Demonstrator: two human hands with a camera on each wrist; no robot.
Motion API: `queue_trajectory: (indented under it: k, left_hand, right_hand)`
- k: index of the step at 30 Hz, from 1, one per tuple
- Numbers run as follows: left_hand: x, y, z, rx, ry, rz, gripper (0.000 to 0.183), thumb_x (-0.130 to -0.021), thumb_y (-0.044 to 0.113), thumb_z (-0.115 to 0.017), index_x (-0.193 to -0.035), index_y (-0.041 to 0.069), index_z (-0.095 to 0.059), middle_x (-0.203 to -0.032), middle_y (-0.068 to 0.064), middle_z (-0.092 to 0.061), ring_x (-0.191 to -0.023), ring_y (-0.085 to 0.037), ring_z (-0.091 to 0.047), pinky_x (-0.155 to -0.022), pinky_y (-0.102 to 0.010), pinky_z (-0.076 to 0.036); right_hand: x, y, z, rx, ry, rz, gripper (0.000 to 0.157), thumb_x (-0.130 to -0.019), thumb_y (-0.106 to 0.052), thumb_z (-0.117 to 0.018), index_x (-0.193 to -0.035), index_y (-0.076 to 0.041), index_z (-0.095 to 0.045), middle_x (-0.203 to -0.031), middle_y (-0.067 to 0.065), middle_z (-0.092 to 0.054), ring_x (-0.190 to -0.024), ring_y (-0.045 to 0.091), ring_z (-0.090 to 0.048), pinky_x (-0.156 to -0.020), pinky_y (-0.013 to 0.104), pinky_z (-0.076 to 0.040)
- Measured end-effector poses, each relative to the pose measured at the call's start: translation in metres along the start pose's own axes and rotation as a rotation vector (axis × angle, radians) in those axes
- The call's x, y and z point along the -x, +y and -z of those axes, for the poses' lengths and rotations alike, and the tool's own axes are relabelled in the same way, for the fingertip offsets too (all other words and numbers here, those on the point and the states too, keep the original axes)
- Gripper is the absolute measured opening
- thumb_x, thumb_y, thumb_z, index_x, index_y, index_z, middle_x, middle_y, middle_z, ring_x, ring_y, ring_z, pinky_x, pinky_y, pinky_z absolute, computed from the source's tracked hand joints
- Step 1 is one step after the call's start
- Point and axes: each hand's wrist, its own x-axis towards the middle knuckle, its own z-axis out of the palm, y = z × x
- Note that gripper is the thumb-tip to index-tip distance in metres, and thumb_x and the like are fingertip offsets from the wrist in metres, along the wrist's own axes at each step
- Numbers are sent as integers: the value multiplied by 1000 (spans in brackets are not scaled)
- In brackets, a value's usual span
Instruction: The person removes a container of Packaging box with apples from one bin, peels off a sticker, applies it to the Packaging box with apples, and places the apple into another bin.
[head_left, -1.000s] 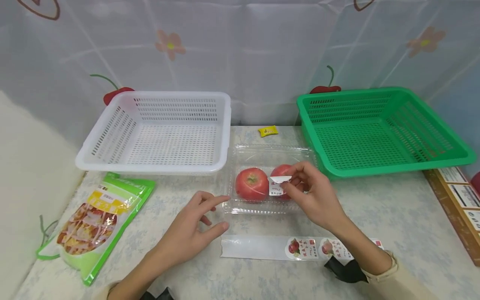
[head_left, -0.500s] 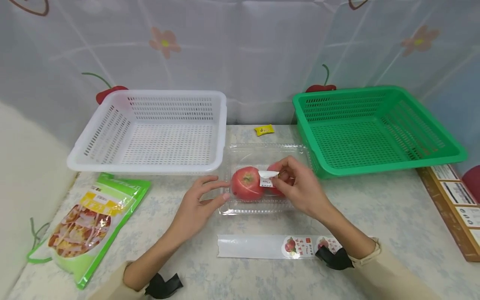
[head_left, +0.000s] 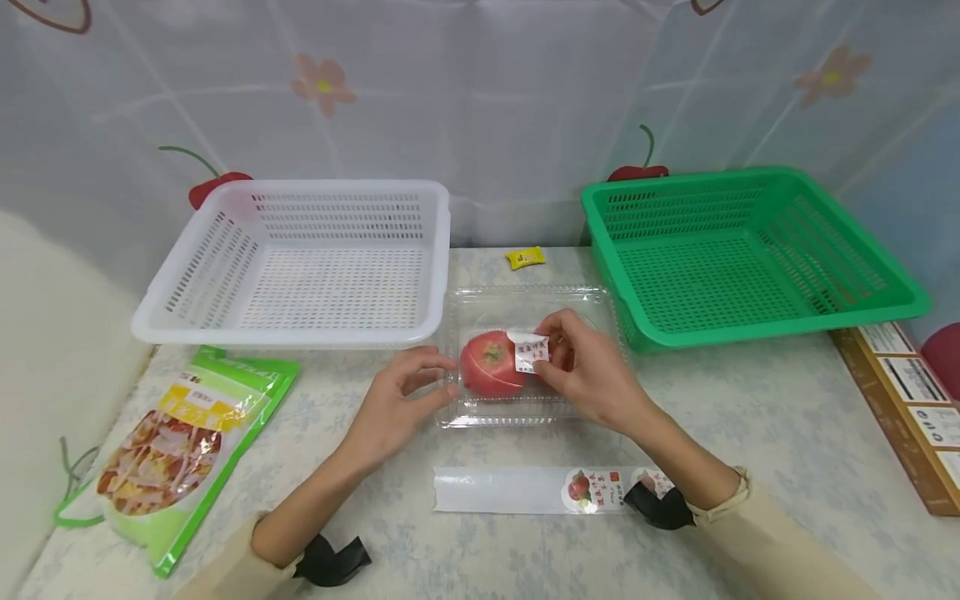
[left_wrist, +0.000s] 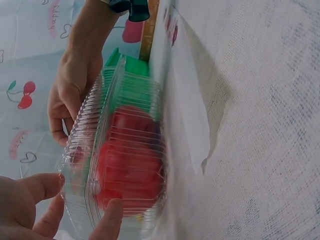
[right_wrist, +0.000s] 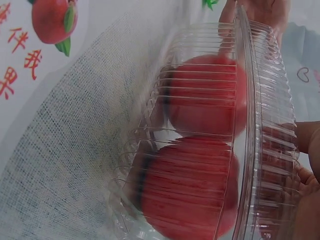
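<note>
A clear plastic clamshell box stands closed on the table with red apples inside. The left apple shows plainly in the head view, while the right one is mostly covered by my right hand. That hand pinches a white printed sticker by its right edge, over the top of the lid. Whether the sticker touches the lid cannot be told. At the box's left side, my left hand touches the rim and wall with fingers and thumb fairly straight. Both apples show through the ribbed wall in the right wrist view.
A sticker strip lies in front of the box. Behind are a white basket, a green basket and a small yellow packet. A green food bag lies left; a brown printed box stands right.
My left hand has moved in to touch the box's left side. My right hand has brought the sticker a little left over the lid, and its curled top edge has flattened somewhat.
</note>
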Motion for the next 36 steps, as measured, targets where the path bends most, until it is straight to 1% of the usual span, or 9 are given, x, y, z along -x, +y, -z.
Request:
queue_trajectory:
  k: [6,8,10,14,18,21,26,31,36]
  left_hand:
    - [-1,-3,-1,19,4,10,28,-91,10,-71,-118,5,-67,-144,-14,-41,-125,-38,-51,-96,-47,-50]
    - [-1,-4,-2,22,3,9,28,-91,10,-70,-118,5,-67,-145,-14,-41,-125,-38,-51,-96,-47,-49]
    - [-2,-4,-2,22,-3,7,28,-91,10,-70,-119,4,-66,-145,-14,-40,-126,-38,-50,-97,-48,-49]
    - [-3,-5,-3,19,-10,10,29,-91,10,-70,-119,4,-65,-145,-13,-41,-126,-38,-50,-96,-48,-49]
    - [-3,-4,-3,7,-10,13,29,-91,9,-70,-119,3,-65,-144,-13,-41,-125,-37,-51,-96,-47,-50]
    - [-3,-3,-3,3,-13,11,29,-91,9,-70,-118,3,-65,-144,-13,-41,-125,-37,-51,-96,-47,-50]
    - [-1,-3,-2,2,-19,6,28,-91,9,-70,-118,3,-65,-142,-14,-41,-125,-37,-51,-96,-46,-50]
    - [-1,-3,-1,3,-20,-2,28,-90,9,-70,-117,4,-65,-141,-13,-42,-124,-36,-52,-95,-46,-51]
    - [-1,-3,0,2,-22,-5,28,-91,10,-70,-117,4,-65,-143,-13,-42,-124,-36,-53,-95,-46,-50]
  right_hand:
    - [-1,0,-2,4,14,-10,45,-81,12,-72,-119,2,-51,-99,10,-62,-72,18,-53,-60,26,-47]
    - [0,0,-1,19,41,-22,43,-81,12,-71,-118,1,-51,-96,11,-60,-72,19,-52,-59,26,-46]
    - [0,1,-1,34,73,-29,38,-81,13,-70,-113,0,-52,-91,10,-57,-72,20,-50,-58,27,-45]
    - [1,2,-1,77,117,-8,25,-80,14,-69,-92,-3,-55,-87,7,-52,-73,20,-48,-59,29,-44]
    - [2,3,-3,93,121,57,25,-80,16,-65,-77,-7,-57,-94,7,-54,-82,21,-50,-65,32,-46]
    - [4,3,-5,151,103,117,24,-82,15,-64,-74,-8,-62,-107,12,-58,-97,27,-52,-77,41,-49]
    - [7,0,-7,294,56,132,15,-85,6,-68,-87,-8,-74,-132,19,-55,-120,37,-47,-96,52,-44]
    - [6,-3,-9,340,36,96,19,-88,-3,-70,-105,-7,-77,-144,18,-48,-124,35,-45,-96,50,-46]
    - [6,-3,-11,385,50,101,19,-87,-5,-71,-105,-8,-77,-143,19,-48,-123,36,-45,-94,51,-48]
